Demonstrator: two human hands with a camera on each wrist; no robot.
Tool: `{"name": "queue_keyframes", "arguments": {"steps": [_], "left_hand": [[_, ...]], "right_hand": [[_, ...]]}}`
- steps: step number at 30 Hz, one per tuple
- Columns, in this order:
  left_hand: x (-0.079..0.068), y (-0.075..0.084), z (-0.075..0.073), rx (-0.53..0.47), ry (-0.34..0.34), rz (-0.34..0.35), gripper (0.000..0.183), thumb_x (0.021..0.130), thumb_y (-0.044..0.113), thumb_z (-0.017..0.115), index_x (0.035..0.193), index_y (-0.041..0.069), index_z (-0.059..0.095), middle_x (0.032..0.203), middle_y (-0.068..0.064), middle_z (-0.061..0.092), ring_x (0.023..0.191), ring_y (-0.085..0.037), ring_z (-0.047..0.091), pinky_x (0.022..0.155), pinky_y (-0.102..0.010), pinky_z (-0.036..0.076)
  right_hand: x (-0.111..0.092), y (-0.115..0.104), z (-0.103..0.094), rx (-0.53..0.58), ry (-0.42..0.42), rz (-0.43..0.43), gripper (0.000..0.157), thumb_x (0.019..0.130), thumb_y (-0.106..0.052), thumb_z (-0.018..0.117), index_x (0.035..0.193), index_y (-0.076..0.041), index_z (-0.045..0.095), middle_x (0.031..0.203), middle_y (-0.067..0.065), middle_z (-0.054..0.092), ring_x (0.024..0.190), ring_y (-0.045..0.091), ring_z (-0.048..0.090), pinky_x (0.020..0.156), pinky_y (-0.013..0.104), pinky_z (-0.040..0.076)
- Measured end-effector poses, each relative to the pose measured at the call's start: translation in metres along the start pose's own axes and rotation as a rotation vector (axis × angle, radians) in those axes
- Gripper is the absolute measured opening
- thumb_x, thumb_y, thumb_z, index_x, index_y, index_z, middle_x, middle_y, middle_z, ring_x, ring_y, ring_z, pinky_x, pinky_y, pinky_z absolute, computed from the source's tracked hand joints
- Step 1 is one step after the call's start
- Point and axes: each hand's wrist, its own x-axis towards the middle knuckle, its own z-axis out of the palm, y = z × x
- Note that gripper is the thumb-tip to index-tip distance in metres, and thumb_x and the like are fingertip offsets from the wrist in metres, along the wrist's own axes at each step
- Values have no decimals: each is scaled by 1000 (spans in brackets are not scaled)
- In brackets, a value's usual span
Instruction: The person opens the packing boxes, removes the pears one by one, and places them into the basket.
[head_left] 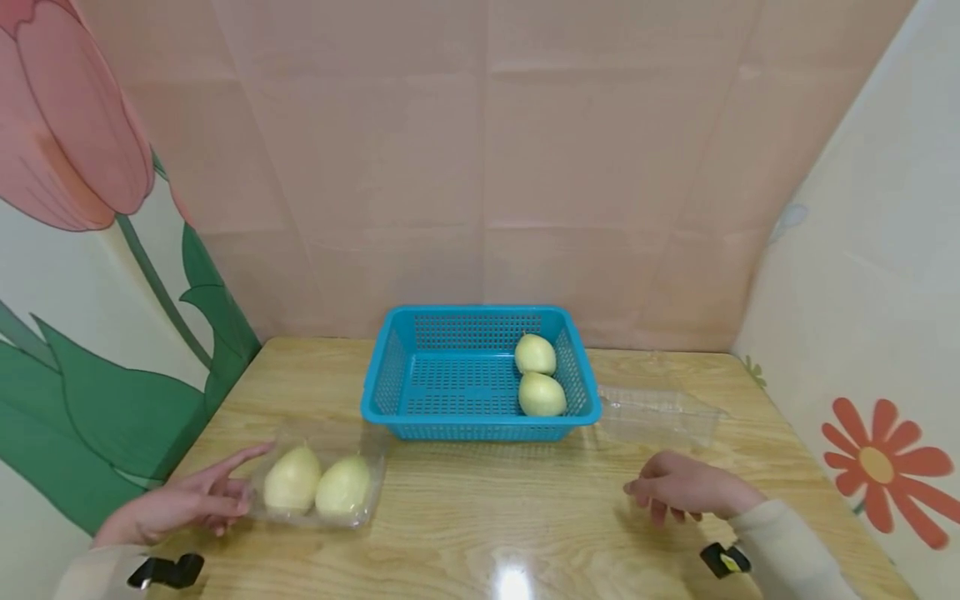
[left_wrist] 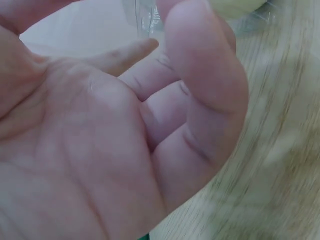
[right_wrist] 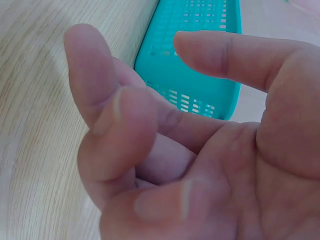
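Observation:
My left hand (head_left: 183,504) is at the left side of a clear plastic clamshell box (head_left: 371,500), with one finger stretched toward its back corner. Inside the box sit two pale yellow-green pears (head_left: 292,479), side by side. The left wrist view shows that palm with nothing in it and several fingers loosely bent; a bit of clear plastic (left_wrist: 145,17) shows beyond them. Over the table at the right, my right hand (head_left: 693,486) hangs with loosely curled fingers, holding nothing. A blue plastic basket (head_left: 480,432) has two more pears (head_left: 542,394) along its right side.
Another clear plastic container (head_left: 660,417) lies on the wooden table (head_left: 480,517) to the right of the basket, partly against it. A pinkish covering (head_left: 480,167) rises behind the table. Walls with painted flowers stand at left and right.

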Motion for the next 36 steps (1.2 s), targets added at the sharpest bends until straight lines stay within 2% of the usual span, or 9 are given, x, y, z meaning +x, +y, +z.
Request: {"name": "queue_keyframes", "arguments": {"steps": [6, 10, 14, 16, 18, 21, 22, 30, 36], "left_hand": [[6, 1, 7, 0, -32, 6, 74, 103, -1, 43, 157, 41, 14, 95, 2, 60, 78, -9, 55, 73, -26, 51], [14, 4, 16, 25, -30, -19, 70, 103, 3, 45, 155, 41, 19, 95, 3, 61, 78, -9, 55, 72, -26, 51], [27, 6, 25, 51, -24, -16, 66, 103, 4, 48, 152, 41, 24, 96, 0, 63, 77, -9, 57, 71, -25, 52], [34, 6, 28, 62, -23, -1, 68, 102, 4, 49, 156, 33, 20, 96, -3, 65, 76, -10, 58, 70, -26, 53], [40, 7, 32, 71, -21, 6, 72, 102, 4, 50, 160, 19, 10, 95, -4, 66, 74, -11, 58, 70, -26, 53], [50, 9, 38, 86, -15, 4, 78, 101, 4, 53, 158, 2, 0, 93, -5, 66, 72, -11, 57, 68, -25, 52], [54, 10, 41, 92, -12, 1, 79, 100, 4, 54, 157, 0, -2, 92, -4, 66, 71, -10, 57, 68, -25, 52], [82, 17, 61, 107, -9, -5, 83, 99, 7, 59, 156, -3, 0, 86, -8, 68, 68, -11, 56, 68, -25, 51], [101, 19, 73, 103, 8, -17, 89, 96, 10, 64, 157, -2, 0, 82, -5, 68, 67, -11, 57, 67, -25, 51]], "right_hand": [[-1, -4, 3, 15, -14, -19, 34, 99, -32, 58, 84, -3, 67, 69, 8, 68, 49, 9, 45, 42, 20, 33], [0, -4, 5, 10, -21, -38, 34, 99, -32, 57, 83, -3, 67, 68, 7, 68, 49, 8, 46, 41, 19, 33], [1, -5, 5, 4, -23, -40, 34, 100, -31, 57, 84, -3, 68, 68, 8, 68, 49, 9, 46, 41, 20, 33], [1, -5, 5, 5, -19, -38, 34, 100, -31, 57, 84, -3, 68, 68, 8, 68, 49, 9, 46, 41, 20, 33], [1, -5, 5, 4, -13, -41, 34, 99, -31, 57, 84, -3, 68, 68, 8, 68, 49, 10, 46, 41, 20, 32], [0, -7, 6, 7, -3, -50, 33, 100, -30, 57, 84, -3, 68, 69, 8, 68, 51, 11, 47, 41, 20, 32], [1, -7, 7, 5, 0, -56, 33, 100, -30, 57, 84, -3, 67, 69, 9, 68, 51, 11, 47, 41, 20, 32], [4, -12, 11, -2, 17, -82, 33, 101, -28, 56, 82, -3, 65, 70, 7, 68, 52, 10, 48, 43, 21, 35], [8, -17, 17, -10, 48, -174, 28, 100, -24, 58, 84, -3, 66, 70, 6, 67, 53, 9, 49, 45, 22, 39]]}}
